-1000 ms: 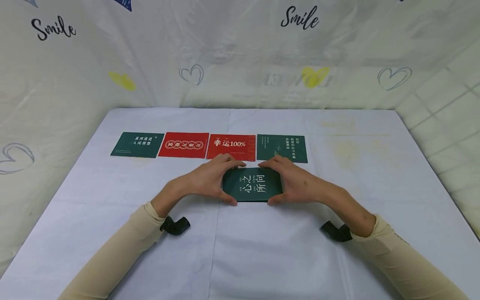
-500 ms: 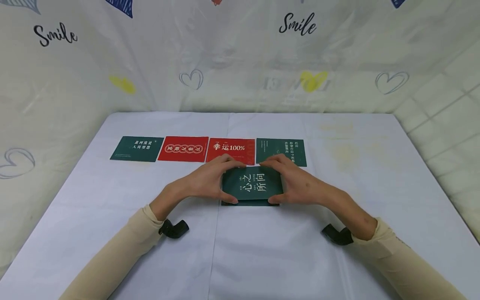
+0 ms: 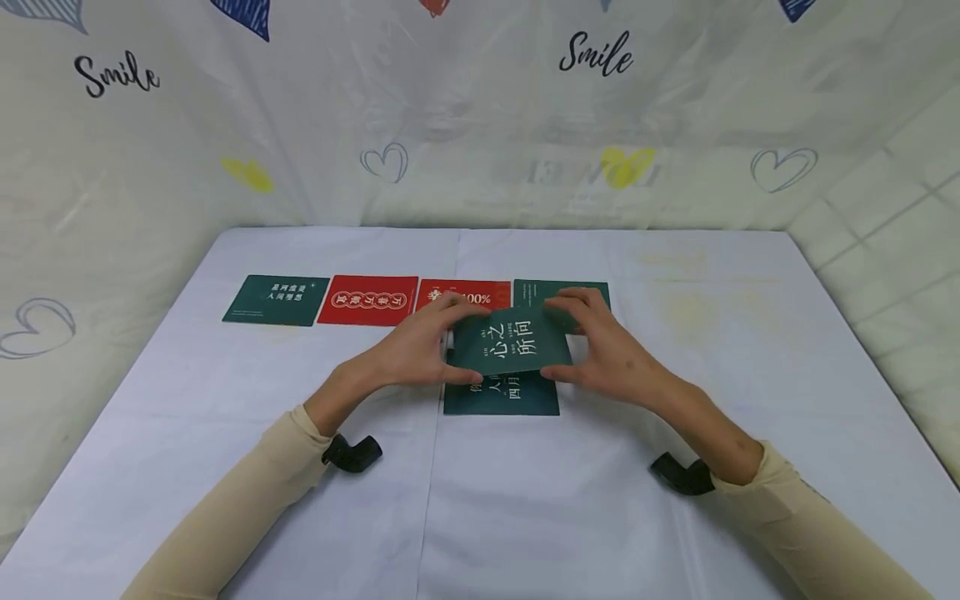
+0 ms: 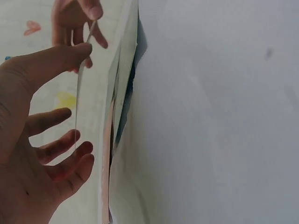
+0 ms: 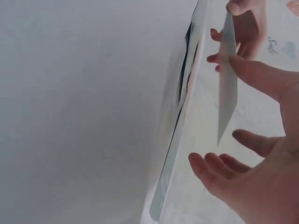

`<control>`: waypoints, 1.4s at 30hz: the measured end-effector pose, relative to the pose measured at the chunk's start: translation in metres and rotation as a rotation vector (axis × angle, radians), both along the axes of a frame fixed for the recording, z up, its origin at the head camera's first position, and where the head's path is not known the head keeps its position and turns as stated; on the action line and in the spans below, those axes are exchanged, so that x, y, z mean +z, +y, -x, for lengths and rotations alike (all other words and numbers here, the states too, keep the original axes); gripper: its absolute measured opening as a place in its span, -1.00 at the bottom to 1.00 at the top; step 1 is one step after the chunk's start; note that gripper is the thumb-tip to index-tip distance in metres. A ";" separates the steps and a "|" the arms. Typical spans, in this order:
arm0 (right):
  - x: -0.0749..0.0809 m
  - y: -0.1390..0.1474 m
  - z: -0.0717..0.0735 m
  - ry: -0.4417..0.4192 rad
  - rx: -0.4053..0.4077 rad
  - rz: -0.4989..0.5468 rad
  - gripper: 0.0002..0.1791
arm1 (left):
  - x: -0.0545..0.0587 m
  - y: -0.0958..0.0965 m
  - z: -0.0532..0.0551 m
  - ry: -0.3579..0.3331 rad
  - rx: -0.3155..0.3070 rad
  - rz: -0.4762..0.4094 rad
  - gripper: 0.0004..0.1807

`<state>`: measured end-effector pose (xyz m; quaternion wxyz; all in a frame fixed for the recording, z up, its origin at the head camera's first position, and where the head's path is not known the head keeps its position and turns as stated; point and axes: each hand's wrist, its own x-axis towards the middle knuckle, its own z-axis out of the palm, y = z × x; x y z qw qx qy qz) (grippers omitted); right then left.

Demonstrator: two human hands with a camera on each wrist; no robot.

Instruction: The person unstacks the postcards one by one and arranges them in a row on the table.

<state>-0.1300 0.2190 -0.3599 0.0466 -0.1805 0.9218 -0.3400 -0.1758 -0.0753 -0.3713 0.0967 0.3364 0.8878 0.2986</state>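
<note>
A green card [image 3: 512, 343] with white characters is held up and slightly tilted between the two hands. My left hand [image 3: 420, 343] grips its left edge, thumb at the near corner and fingers at the far one. My right hand [image 3: 609, 348] holds the right edge the same way. In the left wrist view the card [image 4: 78, 93] appears edge-on, clear of the table. Beneath it lies another green card [image 3: 502, 400] with white writing, partly covered by the raised one.
Behind the hands runs a row of cards: a green card [image 3: 276, 301] at the left, a red card [image 3: 367, 300], a second red card [image 3: 491, 292] and a green card [image 3: 536, 292], the last two partly hidden. All lie on a white-covered table [image 3: 300, 517] before a printed curtain [image 3: 480, 100].
Both hands have raised the top green card off the one below and moved it away from the body toward the row. More of the lower green card and its writing now shows.
</note>
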 end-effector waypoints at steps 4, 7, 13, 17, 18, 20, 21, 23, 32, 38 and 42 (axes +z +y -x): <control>0.001 0.002 0.001 -0.014 -0.066 0.027 0.04 | 0.001 0.004 0.003 0.016 0.017 -0.038 -0.03; 0.002 0.003 0.001 -0.040 -0.110 0.061 0.07 | 0.001 0.007 0.005 0.034 0.027 -0.055 -0.03; 0.004 0.007 0.005 -0.096 -0.146 0.150 0.19 | 0.004 0.014 0.009 0.053 0.054 -0.069 -0.04; 0.005 0.011 0.006 -0.139 -0.159 0.253 0.23 | 0.005 0.018 0.012 0.077 0.051 -0.093 -0.05; 0.006 0.012 0.006 -0.153 -0.165 0.281 0.23 | 0.005 0.019 0.013 0.083 0.049 -0.098 -0.05; 0.007 0.014 0.006 -0.171 -0.170 0.340 0.22 | 0.005 0.021 0.014 0.096 0.045 -0.105 -0.05; 0.007 0.015 0.007 -0.176 -0.174 0.361 0.21 | 0.005 0.023 0.015 0.101 0.043 -0.107 -0.05; 0.008 0.016 0.007 -0.192 -0.176 0.408 0.20 | 0.006 0.025 0.016 0.106 0.043 -0.110 -0.05; 0.007 0.022 0.010 -0.224 -0.169 0.522 0.14 | 0.009 0.033 0.020 0.108 0.034 -0.115 -0.06; 0.005 0.025 0.012 -0.221 -0.157 0.566 0.12 | 0.008 0.037 0.022 0.112 0.031 -0.120 -0.06; 0.006 0.026 0.012 -0.227 -0.156 0.604 0.10 | 0.009 0.039 0.023 0.102 0.034 -0.123 -0.04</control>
